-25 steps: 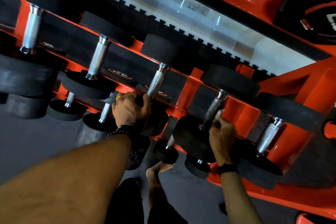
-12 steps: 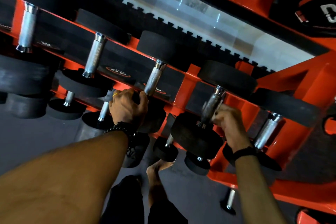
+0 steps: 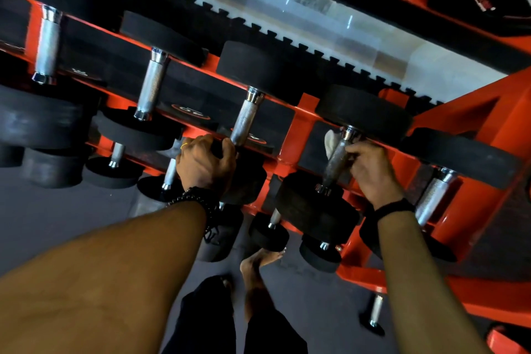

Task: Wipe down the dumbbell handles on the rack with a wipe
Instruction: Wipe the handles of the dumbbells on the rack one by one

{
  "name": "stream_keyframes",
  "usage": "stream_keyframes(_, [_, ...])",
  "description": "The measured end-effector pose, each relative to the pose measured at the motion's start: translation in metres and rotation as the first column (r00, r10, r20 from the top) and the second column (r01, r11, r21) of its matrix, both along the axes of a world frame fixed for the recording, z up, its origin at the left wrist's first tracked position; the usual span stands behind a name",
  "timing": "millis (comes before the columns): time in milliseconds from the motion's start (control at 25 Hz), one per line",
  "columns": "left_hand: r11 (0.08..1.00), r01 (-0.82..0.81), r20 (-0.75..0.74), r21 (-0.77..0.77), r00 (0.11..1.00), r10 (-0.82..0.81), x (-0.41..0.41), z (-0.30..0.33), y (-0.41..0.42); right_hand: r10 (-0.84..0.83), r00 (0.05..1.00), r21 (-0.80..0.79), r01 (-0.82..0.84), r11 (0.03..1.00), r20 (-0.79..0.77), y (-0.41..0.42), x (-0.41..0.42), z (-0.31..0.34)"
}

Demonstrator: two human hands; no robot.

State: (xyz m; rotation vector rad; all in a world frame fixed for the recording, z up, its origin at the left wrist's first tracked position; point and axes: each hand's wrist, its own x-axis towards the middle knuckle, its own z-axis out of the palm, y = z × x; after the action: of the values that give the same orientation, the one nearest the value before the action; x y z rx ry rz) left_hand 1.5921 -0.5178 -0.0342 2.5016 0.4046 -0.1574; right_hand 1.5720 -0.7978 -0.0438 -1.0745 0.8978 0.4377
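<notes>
Right hand [image 3: 370,169] fingers curled round dumbbell handle [image 3: 334,161] with white wipe [image 3: 332,142] poking out at its 11 o'clock, left hand [image 3: 205,165] gripping black weight head at 9 o'clock, orange rack [image 3: 304,112] behind.

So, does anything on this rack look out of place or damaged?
Nothing stands out. The dumbbells sit in their slots on the orange rack. The right hand holds a white wipe round one handle, which looks darker than the others. The left hand grips the neighbouring dumbbell.
</notes>
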Motion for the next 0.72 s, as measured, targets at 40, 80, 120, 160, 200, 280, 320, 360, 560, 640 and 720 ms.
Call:
stream_keyframes(40, [1.0,0.0,0.002,0.0,1.0,0.0,0.0,0.0,0.0,0.025,0.999,0.017,-0.026,1.0,0.036,0.008,-0.01,-0.005])
stream_keyframes(80, [1.0,0.001,0.006,-0.004,1.0,-0.001,-0.001,0.0,0.001,0.099,0.995,0.014,-0.1,0.995,0.031,0.013,-0.021,-0.007])
stream_keyframes(120, [1.0,0.001,0.008,-0.01,1.0,-0.001,-0.002,0.001,0.001,0.215,0.976,-0.008,-0.215,0.977,0.023,0.016,-0.031,-0.01])
stream_keyframes(160, [1.0,0.0,0.007,-0.012,1.0,0.0,-0.002,0.002,0.001,0.249,0.968,-0.055,-0.249,0.967,-0.001,0.014,-0.029,-0.011])
stream_keyframes(200, [1.0,-0.002,0.002,-0.015,1.0,0.002,-0.001,0.002,0.001,0.212,0.977,-0.083,-0.212,0.974,-0.004,0.013,-0.02,-0.014])
stream_keyframes(280, [1.0,-0.001,-0.002,-0.007,1.0,0.001,0.0,0.0,0.001,0.055,0.998,-0.117,-0.05,0.992,0.043,0.013,0.004,-0.016])
stream_keyframes(320, [1.0,0.002,0.0,-0.001,1.0,-0.002,0.001,0.0,0.001,0.004,0.998,-0.158,0.006,0.987,0.064,0.017,0.013,-0.015])
stream_keyframes(360, [1.0,0.005,0.003,0.002,1.0,-0.005,0.001,0.0,0.002,-0.005,0.995,-0.222,0.027,0.975,0.097,0.024,0.014,-0.017])
stream_keyframes(560, [1.0,0.004,0.016,-0.022,1.0,-0.004,-0.001,0.0,0.002,0.231,0.971,-0.538,-0.228,0.812,-0.064,0.032,-0.03,-0.036])
stream_keyframes(640, [1.0,-0.013,-0.012,-0.001,1.0,0.013,0.0,-0.001,0.002,0.303,0.939,-0.554,-0.34,0.76,-0.16,0.025,-0.028,-0.042])
stream_keyframes(720, [1.0,-0.023,-0.017,0.01,1.0,0.023,0.0,-0.001,0.002,0.345,0.919,-0.533,-0.393,0.749,-0.193,0.025,-0.031,-0.043])
